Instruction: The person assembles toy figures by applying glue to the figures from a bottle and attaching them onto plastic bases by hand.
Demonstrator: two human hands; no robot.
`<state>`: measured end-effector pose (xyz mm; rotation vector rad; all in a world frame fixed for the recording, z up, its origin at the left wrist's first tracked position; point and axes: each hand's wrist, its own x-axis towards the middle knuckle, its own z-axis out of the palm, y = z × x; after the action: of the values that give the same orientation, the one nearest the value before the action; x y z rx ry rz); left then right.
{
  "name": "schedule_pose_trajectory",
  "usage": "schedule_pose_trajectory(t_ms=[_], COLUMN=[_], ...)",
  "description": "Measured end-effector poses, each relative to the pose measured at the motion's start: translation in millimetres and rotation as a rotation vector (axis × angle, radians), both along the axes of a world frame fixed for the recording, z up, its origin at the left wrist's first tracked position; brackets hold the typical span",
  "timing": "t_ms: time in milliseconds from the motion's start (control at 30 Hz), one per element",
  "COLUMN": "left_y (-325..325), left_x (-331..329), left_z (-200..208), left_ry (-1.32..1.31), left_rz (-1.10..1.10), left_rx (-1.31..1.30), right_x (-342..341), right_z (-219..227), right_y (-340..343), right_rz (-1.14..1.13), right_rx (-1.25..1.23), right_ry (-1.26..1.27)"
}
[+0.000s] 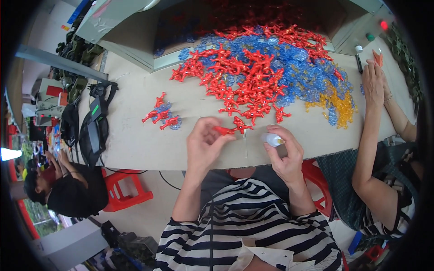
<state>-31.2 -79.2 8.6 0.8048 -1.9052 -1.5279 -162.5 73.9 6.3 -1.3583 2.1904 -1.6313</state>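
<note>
Near the front edge of the table, my left hand is closed, with a small red plastic piece at its fingertips. A red toy figure with spread limbs lies just to the right of that piece, at the near tip of the pile. My right hand grips a small whitish squeeze bottle, tilted, with a yellowish tip by the fingers. Beyond both hands spreads a heap of glossy red figures. Off to the left sits a small group of red and blue pieces.
Blue translucent pieces and yellow ones are heaped at the right. A grey metal housing stands behind the pile. At right, a co-worker's hands hold an orange piece. A black bag hangs at left by a red stool.
</note>
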Motion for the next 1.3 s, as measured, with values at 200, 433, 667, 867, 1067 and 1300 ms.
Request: schedule_pose_trajectory(t_ms=[200, 433, 667, 867, 1067, 1300], left_y=[21, 55, 65, 65, 66, 66], left_x=[29, 41, 38, 36, 36, 34], left_z=[10, 0, -5, -5, -5, -4], left_ry=[0.365, 0.450, 0.571, 0.584, 0.551, 0.524], left_rz=[-0.013, -0.199, -0.181, -0.214, -0.212, -0.198], left_rx=[0.749, 1.377, 1.459, 1.453, 1.434, 1.452], right_x=[10, 25, 23, 30, 26, 26], right_z=[6, 23, 33, 30, 33, 32], right_y=[20, 26, 35, 32, 30, 30], right_rz=[0.103, 0.159, 0.171, 0.124, 0.161, 0.145], right_rx=[-0.053, -0.053, 0.003, -0.014, -0.006, 0.002], right_ry=[-0.265, -0.162, -0.089, -0.132, -0.092, -0.119])
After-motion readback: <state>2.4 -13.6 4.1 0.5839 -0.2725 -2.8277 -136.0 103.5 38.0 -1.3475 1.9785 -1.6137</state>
